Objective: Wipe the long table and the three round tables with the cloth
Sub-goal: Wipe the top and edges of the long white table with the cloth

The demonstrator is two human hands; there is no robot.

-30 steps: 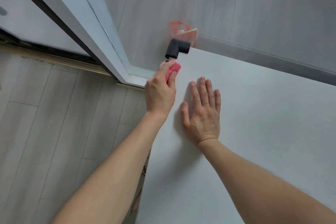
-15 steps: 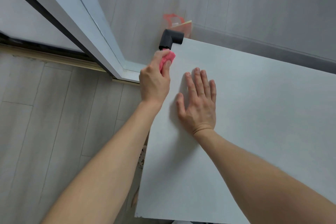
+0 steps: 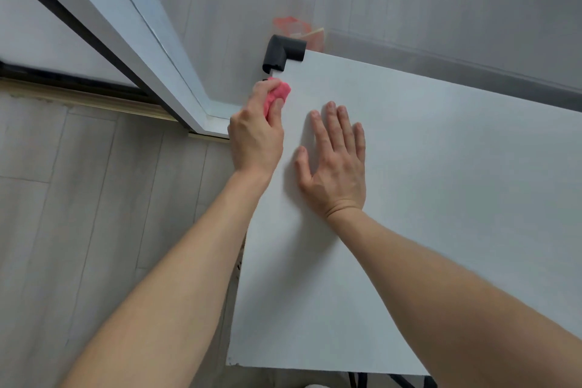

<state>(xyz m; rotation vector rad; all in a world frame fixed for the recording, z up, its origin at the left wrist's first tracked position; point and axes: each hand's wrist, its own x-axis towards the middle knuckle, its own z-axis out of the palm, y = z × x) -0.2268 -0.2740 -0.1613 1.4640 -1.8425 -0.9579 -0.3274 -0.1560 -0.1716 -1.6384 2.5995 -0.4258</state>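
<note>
the cloth (image 3: 279, 94) is gripped in the left hand (image 3: 256, 135) at the left edge of the long table (image 3: 441, 183), just short of the corner guard (image 3: 285, 52); the right hand (image 3: 338, 167) is laid flat alongside, the tabletop stretching rightward.

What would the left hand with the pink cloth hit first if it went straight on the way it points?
Probably the black corner guard on the far corner of the table, just beyond the cloth; depth is unclear.
</note>
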